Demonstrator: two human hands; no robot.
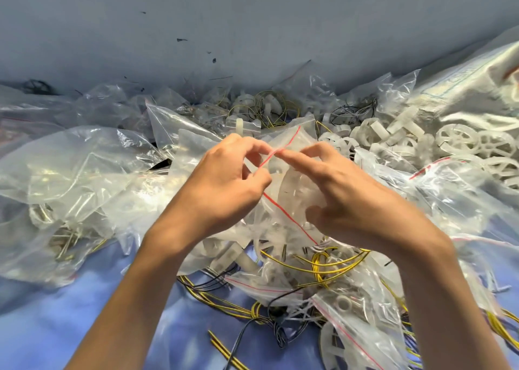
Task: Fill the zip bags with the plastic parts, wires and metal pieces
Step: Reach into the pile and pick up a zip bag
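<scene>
Clear plastic fills the work surface as a person's left hand (pixel 224 178) and right hand (pixel 348 198) meet over one zip bag (pixel 283 189), held up at the centre of the heap. Both hands are pinched on the bag's red zip strip (pixel 276 204), thumbs and fingertips (pixel 283 153) nipping the seal near its top end, which suggests the mouth is being pressed closed or pulled apart; which of the two cannot be told. Inside the held bag, pale translucent plastic parts (pixel 295 184) press against the film. The bag looks light, thin and slippery, likely to crumple and slide between fingers, so the stiffer zip strip is the sensible place to take hold; the parts inside appear rigid and could poke through the film if squeezed hard. Beneath the hands lie more bags, some with yellow-and-black wires (pixel 325 263) coiled within or spilling out, springy and prone to tangle. To the left a large filled bag (pixel 67 178) holds what seem to be metal pieces, though glare blurs them. At the right, loose white wheel-shaped parts (pixel 460 142) sit unbagged in a pile, hard and light. Further bagged sets are banked against the grey wall (pixel 252 32) behind. All rests on a blue table cover (pixel 84 313), with stray wire ends trailing toward the near edge.
</scene>
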